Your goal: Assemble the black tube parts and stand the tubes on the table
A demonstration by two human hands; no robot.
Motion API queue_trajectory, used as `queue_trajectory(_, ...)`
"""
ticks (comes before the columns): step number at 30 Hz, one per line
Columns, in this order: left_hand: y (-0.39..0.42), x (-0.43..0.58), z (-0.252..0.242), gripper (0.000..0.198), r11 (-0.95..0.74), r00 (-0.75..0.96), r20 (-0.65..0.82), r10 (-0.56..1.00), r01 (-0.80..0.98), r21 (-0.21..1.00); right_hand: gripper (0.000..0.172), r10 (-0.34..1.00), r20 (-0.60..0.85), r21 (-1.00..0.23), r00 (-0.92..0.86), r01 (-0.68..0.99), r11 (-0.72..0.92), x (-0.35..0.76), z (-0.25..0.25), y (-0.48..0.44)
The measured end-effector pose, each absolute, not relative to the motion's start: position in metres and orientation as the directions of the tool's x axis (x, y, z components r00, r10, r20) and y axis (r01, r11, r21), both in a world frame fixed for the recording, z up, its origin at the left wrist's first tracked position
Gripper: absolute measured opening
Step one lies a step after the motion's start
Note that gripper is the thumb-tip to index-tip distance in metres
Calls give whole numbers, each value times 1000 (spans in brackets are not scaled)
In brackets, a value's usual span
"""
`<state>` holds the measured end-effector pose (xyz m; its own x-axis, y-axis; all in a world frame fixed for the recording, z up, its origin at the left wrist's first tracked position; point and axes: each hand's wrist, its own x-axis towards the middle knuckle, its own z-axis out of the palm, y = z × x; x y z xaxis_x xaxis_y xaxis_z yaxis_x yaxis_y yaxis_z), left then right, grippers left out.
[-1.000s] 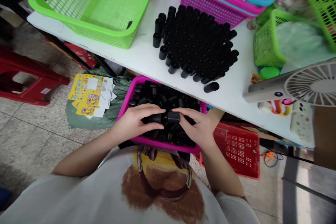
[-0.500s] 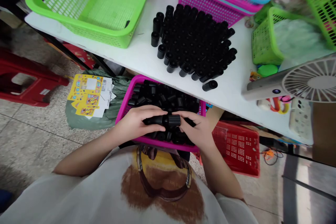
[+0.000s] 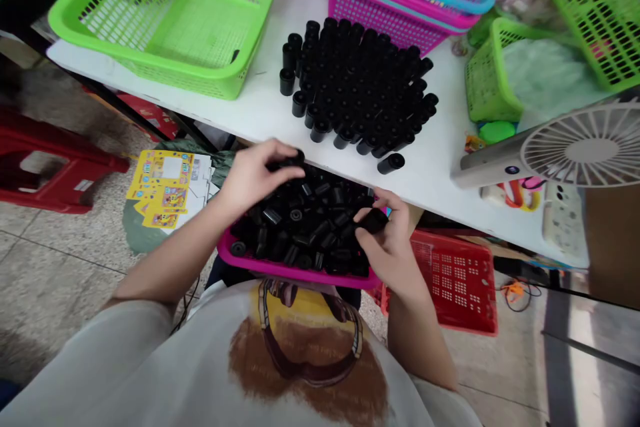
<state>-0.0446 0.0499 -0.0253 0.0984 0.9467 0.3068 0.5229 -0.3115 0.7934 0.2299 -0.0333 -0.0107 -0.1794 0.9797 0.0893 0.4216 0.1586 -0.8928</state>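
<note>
My left hand (image 3: 257, 173) is closed on a black cylindrical piece (image 3: 295, 159), raised over the far left part of the pink basket, close to the table edge. Between the thumb and fingers of my right hand (image 3: 393, 240) is another black cylindrical piece (image 3: 375, 220), above the basket's right side. Many loose black pieces (image 3: 300, 230) fill the pink basket (image 3: 295, 275), which sits in front of my body. Beyond it, on the white table, black cylinders (image 3: 360, 90) stand in a dense group, with one cylinder (image 3: 391, 163) slightly apart at the near right.
A green basket (image 3: 160, 57) stands on the white table (image 3: 250, 117) at left. Stacked pink and blue baskets (image 3: 390, 13) are behind the cylinders. A handheld fan (image 3: 500, 170) lies at right, a red crate (image 3: 455, 280) below. A red stool (image 3: 50, 160) is at far left.
My hands were together with the black pieces end to end; now they are apart. My left hand has moved up toward the table edge, my right hand slightly right, each with a piece.
</note>
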Motion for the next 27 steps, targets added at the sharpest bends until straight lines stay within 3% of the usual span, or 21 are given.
queue_trajectory(2, 82, -55, -35, 34, -275, 27, 331, 943, 623, 732, 50, 985, 142, -930, -100, 327, 168, 232, -17, -34)
queue_trajectory(7, 113, -59, -38, 73, -288, 21, 402, 915, 734, 615, 47, 994, 112, -972, 2, 209, 109, 236, -28, -38)
queue_trajectory(10, 84, -39, -24, 52, -387, 157, 429, 890, 759, 523, 43, 996, 77, -976, 39, 207, 68, 246, -30, -41)
queue_trajectory(12, 57, -21, -19, 31, -506, 443, 256, 859, 662, 552, 40, 998, 48, -976, 40, 213, 38, 252, -32, -42)
queue_trajectory(14, 35, -3, -21, 31, -568, 647, 46, 761, 629, 531, 39, 999, 24, -978, 35, 207, 16, 254, -35, -42)
queue_trajectory(18, 18, 18, -36, 36, -609, 716, -209, 666, 683, 404, 41, 999, 33, -983, -2, 179, 33, 248, -38, -40)
queue_trajectory(20, 19, 19, -40, 32, -593, 723, -218, 655, 672, 444, 46, 998, 57, -985, -21, 162, 60, 244, -38, -40)
queue_trajectory(23, 21, 14, -39, 24, -502, 711, -172, 681, 625, 598, 51, 997, 71, -988, -37, 137, 75, 241, -36, -41)
queue_trajectory(27, 14, 7, -33, 19, -338, 680, -73, 730, 451, 826, 32, 994, 43, -989, -96, 135, 55, 238, -31, -45)
